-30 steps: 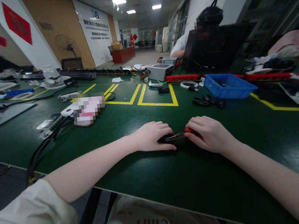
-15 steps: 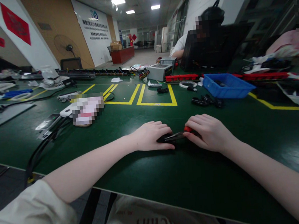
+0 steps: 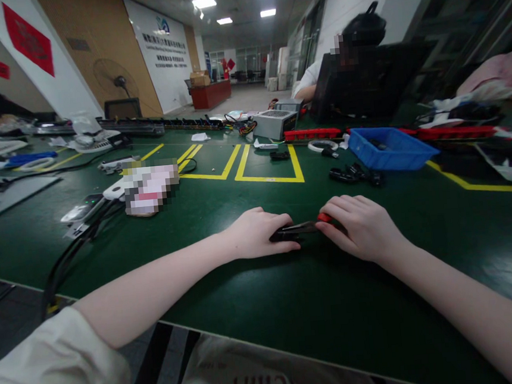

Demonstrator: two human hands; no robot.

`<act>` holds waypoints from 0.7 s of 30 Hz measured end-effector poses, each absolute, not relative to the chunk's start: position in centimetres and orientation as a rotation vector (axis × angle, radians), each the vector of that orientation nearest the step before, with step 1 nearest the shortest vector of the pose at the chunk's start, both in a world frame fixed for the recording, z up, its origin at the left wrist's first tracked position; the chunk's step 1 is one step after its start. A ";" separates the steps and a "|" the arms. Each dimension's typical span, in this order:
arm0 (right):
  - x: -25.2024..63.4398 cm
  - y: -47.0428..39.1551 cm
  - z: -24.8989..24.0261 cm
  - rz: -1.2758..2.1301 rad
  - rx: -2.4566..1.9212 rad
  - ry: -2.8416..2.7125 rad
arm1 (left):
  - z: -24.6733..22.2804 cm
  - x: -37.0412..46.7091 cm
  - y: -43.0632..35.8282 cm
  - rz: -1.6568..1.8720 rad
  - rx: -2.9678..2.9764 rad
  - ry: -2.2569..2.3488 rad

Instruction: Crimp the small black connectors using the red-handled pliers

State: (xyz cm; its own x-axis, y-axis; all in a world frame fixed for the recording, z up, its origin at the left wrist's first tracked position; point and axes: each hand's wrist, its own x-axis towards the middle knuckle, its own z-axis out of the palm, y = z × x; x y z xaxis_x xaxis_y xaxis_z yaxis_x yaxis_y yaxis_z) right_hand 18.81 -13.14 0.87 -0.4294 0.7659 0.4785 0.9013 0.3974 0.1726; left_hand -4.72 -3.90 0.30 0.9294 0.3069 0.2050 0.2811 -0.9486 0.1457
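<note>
Pliers [image 3: 306, 227] with red handles lie in my right hand [image 3: 361, 224], whose fingers wrap round the handles. Their metal jaws point left and reach a small black part [image 3: 281, 235]. My left hand [image 3: 262, 233] grips that black part between thumb and fingers, low over the green table. Most of the part is hidden by the fingers, so its shape cannot be made out. The two hands are a short gap apart, with the jaws bridging it.
A blue bin [image 3: 391, 151] stands at the right behind several black pieces [image 3: 355, 174]. A phone [image 3: 151, 192] and cables [image 3: 70, 250] lie at the left. Further back are a grey power supply [image 3: 276, 124], a black monitor [image 3: 363, 84] and other people.
The fingers of my left hand have shifted slightly around the black part, and the plier jaws have moved up a little. The right hand has barely moved.
</note>
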 end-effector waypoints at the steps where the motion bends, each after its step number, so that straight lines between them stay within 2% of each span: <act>1: 18.8 -13.1 0.9 -0.591 -1.456 -2.338 | 0.3 -4.7 -4.0 0.337 2.975 0.462; 21: 18.1 -13.2 0.6 -0.721 -1.449 -2.344 | 0.9 -4.8 -4.3 0.376 2.894 0.591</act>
State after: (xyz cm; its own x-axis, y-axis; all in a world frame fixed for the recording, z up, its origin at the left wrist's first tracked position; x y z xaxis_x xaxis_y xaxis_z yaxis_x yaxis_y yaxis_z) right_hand 18.14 -13.22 0.60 -0.4511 0.7462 0.4895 0.8923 0.3682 0.2610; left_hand -4.85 -4.34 0.87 0.8902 0.4037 0.2111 0.3624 -0.9083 0.2089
